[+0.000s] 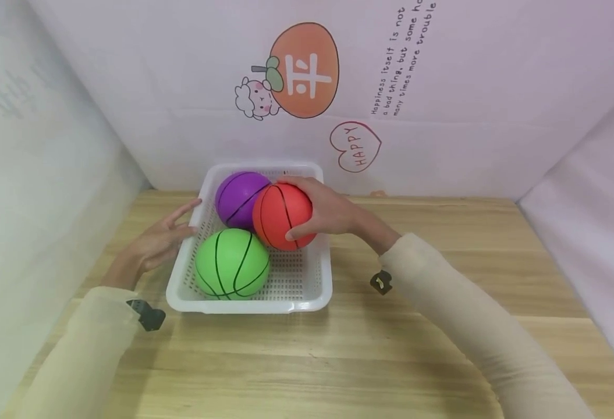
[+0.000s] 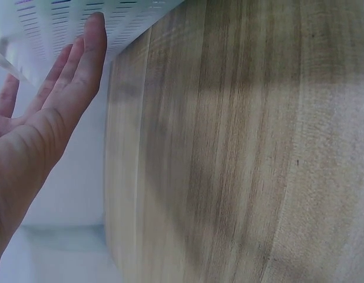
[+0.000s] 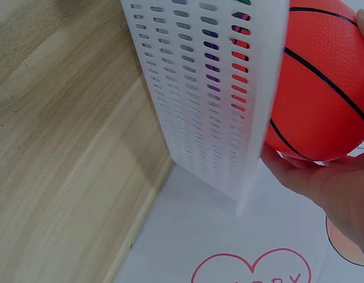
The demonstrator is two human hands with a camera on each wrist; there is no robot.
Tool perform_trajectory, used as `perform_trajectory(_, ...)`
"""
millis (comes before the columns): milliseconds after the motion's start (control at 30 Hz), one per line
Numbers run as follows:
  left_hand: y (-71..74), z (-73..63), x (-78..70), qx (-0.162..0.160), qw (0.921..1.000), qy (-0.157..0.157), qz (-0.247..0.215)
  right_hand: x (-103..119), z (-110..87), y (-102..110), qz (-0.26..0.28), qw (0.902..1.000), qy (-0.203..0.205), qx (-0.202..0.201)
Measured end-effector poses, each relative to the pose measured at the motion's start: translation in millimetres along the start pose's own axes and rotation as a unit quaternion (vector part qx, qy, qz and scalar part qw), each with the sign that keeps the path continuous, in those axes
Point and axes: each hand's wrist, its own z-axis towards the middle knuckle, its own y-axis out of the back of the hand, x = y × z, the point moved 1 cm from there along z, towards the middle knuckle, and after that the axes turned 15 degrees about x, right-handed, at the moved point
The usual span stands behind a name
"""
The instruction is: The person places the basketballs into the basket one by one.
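Note:
A red ball with black basketball lines (image 1: pixel 280 218) is gripped by my right hand (image 1: pixel 325 210), thumb on the near side and fingers over the far side. It sits at the right of a white perforated plastic basket (image 1: pixel 307 305), overlapping a purple ball (image 1: pixel 238 195) at the back left. In the basket's front left lies a green ball (image 1: pixel 231 265). My left hand (image 1: pixel 162 238) is at the basket's left wall, fingers extended with the tips at the rim. The left wrist view shows those fingers (image 2: pixel 95 44) against the slotted side.
The basket stands on a wood-grain table (image 1: pixel 390 361) near its back edge. Behind rises a white wall sheet (image 1: pixel 443 139) with a cartoon orange fruit and a heart drawing (image 1: pixel 356 146). White sheets (image 1: pixel 595 174) also hang at both sides.

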Motion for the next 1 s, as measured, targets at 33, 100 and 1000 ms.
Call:
perform_trajectory(33,-0.7,1.9,-1.1,0.002,1.0,0.0,0.002,-0.8,-1.3,0.3,0.001,1.0,-0.004,-0.002)
perform_trajectory(100,-2.8,8.0,-2.6,0.008,1.0,-0.003,-0.003,-3.7,-5.0,1.8,0.006,0.9999,-0.01,-0.008)
perform_trajectory(1000,4.4,-0.9,-1.4,-0.011,0.9999,0.011,-0.004,-6.5,2.7,-13.1,0.033,0.9994,-0.005,0.001)
